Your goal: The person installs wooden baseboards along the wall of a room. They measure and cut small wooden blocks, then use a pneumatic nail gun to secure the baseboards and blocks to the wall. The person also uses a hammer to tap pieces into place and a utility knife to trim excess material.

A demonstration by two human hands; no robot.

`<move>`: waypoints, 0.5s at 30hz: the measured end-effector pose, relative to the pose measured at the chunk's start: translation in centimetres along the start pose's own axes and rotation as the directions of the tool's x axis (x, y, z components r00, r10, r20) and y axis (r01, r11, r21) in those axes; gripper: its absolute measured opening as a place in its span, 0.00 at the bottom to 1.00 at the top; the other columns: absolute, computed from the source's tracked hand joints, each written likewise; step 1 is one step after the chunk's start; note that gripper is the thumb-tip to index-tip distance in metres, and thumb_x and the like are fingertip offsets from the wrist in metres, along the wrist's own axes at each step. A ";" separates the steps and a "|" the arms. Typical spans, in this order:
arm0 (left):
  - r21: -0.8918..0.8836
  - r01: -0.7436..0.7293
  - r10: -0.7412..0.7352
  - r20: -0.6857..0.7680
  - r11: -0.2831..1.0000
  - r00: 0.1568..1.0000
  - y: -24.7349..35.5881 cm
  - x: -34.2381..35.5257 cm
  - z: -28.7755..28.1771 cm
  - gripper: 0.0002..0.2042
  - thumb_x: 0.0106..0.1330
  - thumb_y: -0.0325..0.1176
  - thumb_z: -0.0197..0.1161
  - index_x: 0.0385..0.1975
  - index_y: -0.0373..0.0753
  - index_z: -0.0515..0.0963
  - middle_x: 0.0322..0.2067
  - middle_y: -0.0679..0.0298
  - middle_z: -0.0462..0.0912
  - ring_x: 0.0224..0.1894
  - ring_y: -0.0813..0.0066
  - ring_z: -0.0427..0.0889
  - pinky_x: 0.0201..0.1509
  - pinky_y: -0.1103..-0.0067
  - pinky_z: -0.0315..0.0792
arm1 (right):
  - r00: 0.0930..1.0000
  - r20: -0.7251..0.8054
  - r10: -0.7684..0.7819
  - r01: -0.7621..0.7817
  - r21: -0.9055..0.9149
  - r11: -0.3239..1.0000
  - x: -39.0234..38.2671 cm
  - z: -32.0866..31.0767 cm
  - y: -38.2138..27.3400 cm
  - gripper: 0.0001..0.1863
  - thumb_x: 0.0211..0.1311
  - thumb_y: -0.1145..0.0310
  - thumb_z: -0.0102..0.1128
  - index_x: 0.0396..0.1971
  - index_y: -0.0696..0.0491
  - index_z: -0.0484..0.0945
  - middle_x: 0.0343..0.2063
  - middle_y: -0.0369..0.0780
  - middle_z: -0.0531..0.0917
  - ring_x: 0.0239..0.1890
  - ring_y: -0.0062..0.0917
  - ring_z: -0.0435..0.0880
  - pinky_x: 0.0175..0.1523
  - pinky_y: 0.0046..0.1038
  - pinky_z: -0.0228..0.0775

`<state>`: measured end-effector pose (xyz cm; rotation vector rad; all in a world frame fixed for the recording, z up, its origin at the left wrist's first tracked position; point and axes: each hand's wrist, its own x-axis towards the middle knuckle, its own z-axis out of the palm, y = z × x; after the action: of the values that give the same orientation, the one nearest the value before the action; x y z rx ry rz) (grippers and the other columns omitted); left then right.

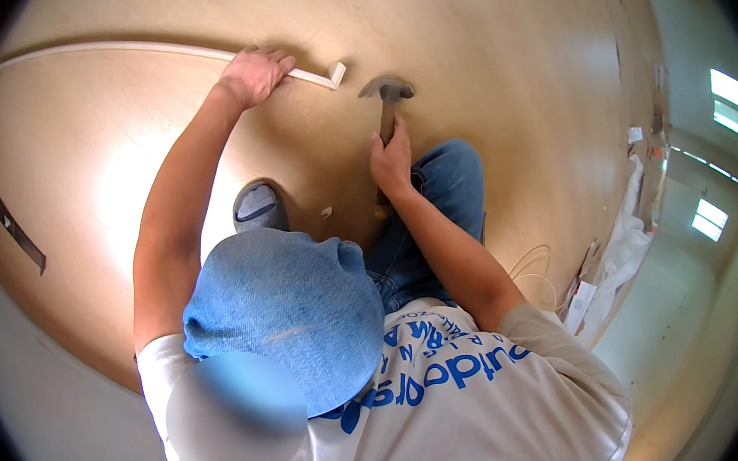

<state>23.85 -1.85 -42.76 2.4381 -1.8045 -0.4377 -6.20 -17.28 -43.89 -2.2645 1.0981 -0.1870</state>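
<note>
My left hand (257, 73) is closed over a long, thin, pale strip of trim (142, 47) lying along a broad light wood surface (494, 53). A short piece (337, 73) stands at an angle at the strip's right end, just past my fingers. My right hand (393, 160) grips a claw hammer (388, 86) by its dark handle. The hammer's head points away from me and is apart from the strip, a little to the right of its end. The lower part of the handle is partly hidden behind my hand and forearm.
A slippered foot (259, 207) and a bent knee in jeans (452, 175) are close below my hands. One small pale scrap (326, 212) lies between them. At the right are a thin looped wire (538, 274) and crumpled white plastic (624, 252); a dark narrow plate (18, 235) is far left.
</note>
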 end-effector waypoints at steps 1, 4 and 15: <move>-0.003 -0.002 0.002 -0.021 1.000 1.000 -0.1 -0.1 0.2 0.12 0.78 0.44 0.52 0.45 0.42 0.75 0.48 0.60 0.83 0.56 0.59 0.81 0.61 0.64 0.72 | 0.999 0.022 0.034 -0.033 -0.039 0.999 0.1 -0.1 -0.5 0.30 0.69 0.66 0.59 0.67 0.62 0.65 0.58 0.57 0.76 0.59 0.52 0.76 0.63 0.42 0.69; -0.024 -0.015 0.014 -0.009 1.000 1.000 -0.1 -0.1 0.1 0.13 0.77 0.45 0.53 0.44 0.42 0.75 0.47 0.61 0.83 0.56 0.60 0.81 0.61 0.65 0.72 | 0.988 -0.049 -0.146 0.134 -0.196 0.971 0.4 -0.4 -1.4 0.34 0.67 0.67 0.62 0.69 0.63 0.62 0.63 0.56 0.72 0.63 0.52 0.73 0.67 0.42 0.67; -0.067 -0.262 0.209 -0.431 0.963 0.878 7.2 -6.9 -20.0 0.15 0.72 0.46 0.60 0.42 0.39 0.78 0.33 0.59 0.81 0.42 0.56 0.82 0.49 0.66 0.71 | 0.641 0.385 -0.664 0.063 0.836 0.545 8.0 -16.0 -13.3 0.31 0.78 0.65 0.57 0.75 0.56 0.60 0.69 0.46 0.71 0.70 0.31 0.72 0.71 0.35 0.66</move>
<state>20.76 0.35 -20.69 1.9959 -1.7842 0.0036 1.86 -24.38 -24.34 -1.4888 0.0019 0.0142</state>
